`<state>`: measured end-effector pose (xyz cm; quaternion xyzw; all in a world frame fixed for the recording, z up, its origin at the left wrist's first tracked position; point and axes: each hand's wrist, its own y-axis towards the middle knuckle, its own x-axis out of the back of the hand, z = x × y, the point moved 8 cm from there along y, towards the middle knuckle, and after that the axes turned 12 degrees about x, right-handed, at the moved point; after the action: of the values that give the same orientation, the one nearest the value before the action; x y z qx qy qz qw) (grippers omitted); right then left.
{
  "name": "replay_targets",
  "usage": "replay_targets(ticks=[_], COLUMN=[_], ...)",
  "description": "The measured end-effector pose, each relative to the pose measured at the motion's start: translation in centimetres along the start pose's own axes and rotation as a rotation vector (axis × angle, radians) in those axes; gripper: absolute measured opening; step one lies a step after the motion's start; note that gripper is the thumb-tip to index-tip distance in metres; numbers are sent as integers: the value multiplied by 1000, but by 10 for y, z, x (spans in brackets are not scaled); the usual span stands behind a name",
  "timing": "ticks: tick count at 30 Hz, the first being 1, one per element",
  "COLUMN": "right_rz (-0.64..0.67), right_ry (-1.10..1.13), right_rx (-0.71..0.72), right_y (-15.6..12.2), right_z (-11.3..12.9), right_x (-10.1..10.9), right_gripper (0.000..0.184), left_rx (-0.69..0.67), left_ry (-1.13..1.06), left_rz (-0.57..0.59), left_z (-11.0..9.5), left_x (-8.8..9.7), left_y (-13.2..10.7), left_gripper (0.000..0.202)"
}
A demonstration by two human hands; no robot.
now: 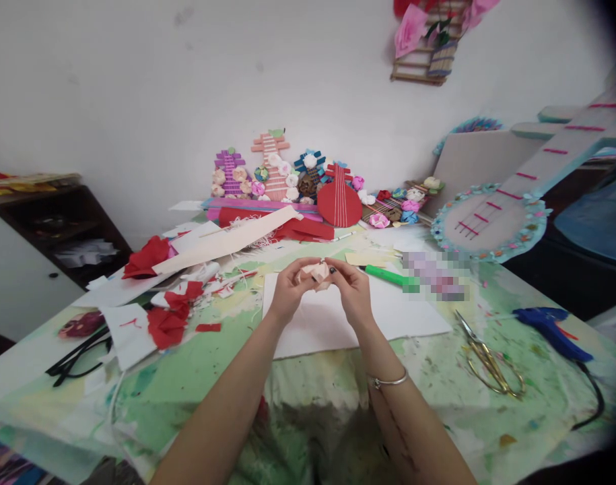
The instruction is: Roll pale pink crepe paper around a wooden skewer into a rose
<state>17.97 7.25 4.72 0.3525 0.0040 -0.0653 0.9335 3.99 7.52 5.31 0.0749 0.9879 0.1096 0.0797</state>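
Between my two hands, above a white sheet (318, 330), is a small cream paper flower (315, 275). My left hand (288, 289) pinches its left side, with the thumb across the front. On the other side, the thumb and fingers of my right hand (352, 289) close on its edge. Parts of the flower are hidden behind my fingers. Just right of my right hand lies a green-handled cutter or pen (392, 277); which one I cannot tell.
Gold-handled scissors (489, 364) and a blue glue gun (555, 330) lie at right. Red paper scraps (169, 320) and black glasses (80, 357) are at left. Decorated paper instruments, one a red lute (339, 199), line the wall. A large pale-blue lute (494, 219) stands at back right.
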Motion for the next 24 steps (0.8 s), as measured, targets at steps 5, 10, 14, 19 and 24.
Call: replay_targets(ticks=[5, 10, 14, 19, 24], right_rz=[-2, 32, 96, 64, 27], right_ry=[10, 24, -4, -86, -91], right_rx=[-7, 28, 61, 81, 108], right_y=[0, 0, -2, -2, -1], right_z=[3, 11, 12, 9, 10], right_x=[0, -5, -11, -7, -2], right_gripper=[27, 24, 23, 12, 6], left_rx=[-1, 8, -32, -88, -76], left_ry=[25, -15, -2, 125, 157], left_rz=[-43, -61, -8, 26, 10], left_z=[-1, 1, -4, -7, -3], left_x=[2, 4, -1, -5, -6], left_y=[-1, -1, -3, -5, -5], left_gripper=[26, 23, 23, 26, 25])
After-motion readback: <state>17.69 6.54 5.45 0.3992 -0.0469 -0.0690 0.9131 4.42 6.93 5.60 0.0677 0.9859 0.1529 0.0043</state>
